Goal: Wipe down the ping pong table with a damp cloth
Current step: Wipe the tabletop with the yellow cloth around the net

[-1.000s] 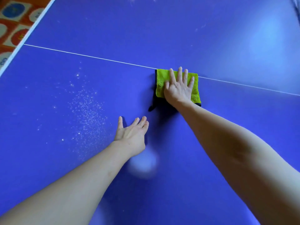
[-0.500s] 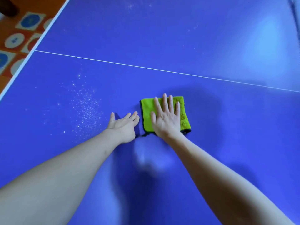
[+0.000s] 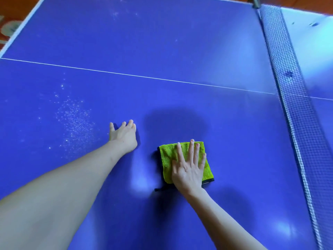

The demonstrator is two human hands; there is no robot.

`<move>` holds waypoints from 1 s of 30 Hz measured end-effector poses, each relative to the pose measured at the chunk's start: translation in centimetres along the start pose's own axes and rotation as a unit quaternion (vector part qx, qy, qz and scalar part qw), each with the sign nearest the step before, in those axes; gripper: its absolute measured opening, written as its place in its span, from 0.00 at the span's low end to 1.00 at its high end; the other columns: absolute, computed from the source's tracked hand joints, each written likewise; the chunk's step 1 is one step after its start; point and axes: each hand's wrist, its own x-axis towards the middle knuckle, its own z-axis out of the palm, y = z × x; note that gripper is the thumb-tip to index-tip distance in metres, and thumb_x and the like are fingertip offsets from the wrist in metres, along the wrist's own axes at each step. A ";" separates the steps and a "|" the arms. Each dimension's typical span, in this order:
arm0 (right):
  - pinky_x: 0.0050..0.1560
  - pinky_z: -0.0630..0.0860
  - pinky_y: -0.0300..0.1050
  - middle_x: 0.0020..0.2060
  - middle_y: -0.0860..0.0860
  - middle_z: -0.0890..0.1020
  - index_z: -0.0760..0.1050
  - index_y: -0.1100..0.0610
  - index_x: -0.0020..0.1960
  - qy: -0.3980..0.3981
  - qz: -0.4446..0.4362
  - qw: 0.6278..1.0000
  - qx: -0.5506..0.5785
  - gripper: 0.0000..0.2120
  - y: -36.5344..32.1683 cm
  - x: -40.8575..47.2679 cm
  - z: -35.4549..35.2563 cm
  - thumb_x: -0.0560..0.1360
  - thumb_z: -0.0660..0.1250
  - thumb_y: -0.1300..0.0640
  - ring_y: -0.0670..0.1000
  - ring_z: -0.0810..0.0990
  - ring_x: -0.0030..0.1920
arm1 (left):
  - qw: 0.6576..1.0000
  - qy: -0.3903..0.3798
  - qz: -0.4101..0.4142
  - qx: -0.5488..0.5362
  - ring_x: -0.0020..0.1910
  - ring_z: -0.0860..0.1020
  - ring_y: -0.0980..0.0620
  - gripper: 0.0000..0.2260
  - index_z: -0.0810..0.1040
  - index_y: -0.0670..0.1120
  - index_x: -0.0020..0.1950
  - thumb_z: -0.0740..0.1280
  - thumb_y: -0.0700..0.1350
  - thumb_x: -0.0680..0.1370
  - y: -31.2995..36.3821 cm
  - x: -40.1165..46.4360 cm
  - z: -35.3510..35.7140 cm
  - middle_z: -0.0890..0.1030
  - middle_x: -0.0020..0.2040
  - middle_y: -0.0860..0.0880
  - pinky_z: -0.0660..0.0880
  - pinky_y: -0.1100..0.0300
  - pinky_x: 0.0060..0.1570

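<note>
Two bare forearms enter from the bottom of the frame, the left one from the lower left corner and the right one from the lower right of centre. The right hand (image 3: 188, 171) lies flat, palm down, on a folded lime-green cloth (image 3: 167, 159) just below the middle of the frame; its fingers are straight and slightly spread, pressing on the cloth and not curled round it. A dark edge of the cloth shows along its lower and left sides, and the cloth lies flat on the blue counter (image 3: 243, 141).

To the left of the cloth and a little higher in the frame, apart from it, the left hand (image 3: 123, 137) rests on the bare counter with fingers extended and close together, holding nothing.

Further left, in the middle left of the frame, a patch of white specks (image 3: 73, 121) is scattered over the blue surface, near the left hand. Beyond both hands a thin white line (image 3: 137, 75) crosses the counter from the left edge toward the right. Along the right side of the frame a dark net (image 3: 295, 105) runs from the top down to the lower right corner. Fainter pale marks dot the counter near the top centre. In the upper left corner a white border edges the counter, with blurred patterned floor (image 3: 9, 27) past it.
</note>
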 end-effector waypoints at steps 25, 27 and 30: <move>0.83 0.44 0.62 0.85 0.52 0.52 0.52 0.56 0.86 -0.031 -0.265 0.963 -0.045 0.38 -0.9 18.7 -1.8 0.83 0.49 0.36 0.51 0.46 0.85 | 0.997 0.048 -0.004 -0.054 0.80 0.47 0.45 0.35 0.46 0.46 0.81 0.57 0.40 0.76 1.3 0.9 2.2 0.44 0.82 0.49 0.50 0.38 0.76; 0.83 0.38 0.61 0.86 0.51 0.49 0.50 0.52 0.86 -0.008 -0.180 0.982 -0.054 0.38 -1.5 17.0 -1.2 0.82 0.47 0.34 0.52 0.42 0.85 | 0.997 0.052 0.000 -0.058 0.80 0.47 0.44 0.35 0.47 0.46 0.81 0.57 0.41 0.76 1.3 0.9 2.3 0.45 0.82 0.49 0.51 0.38 0.76; 0.81 0.35 0.62 0.86 0.52 0.44 0.47 0.45 0.86 -0.023 -0.027 0.999 -0.024 0.36 -2.6 15.1 -0.7 0.81 0.41 0.32 0.54 0.37 0.85 | 0.996 0.063 -0.002 -0.060 0.80 0.48 0.43 0.34 0.47 0.45 0.81 0.57 0.43 0.77 1.5 0.9 2.6 0.46 0.82 0.48 0.51 0.41 0.76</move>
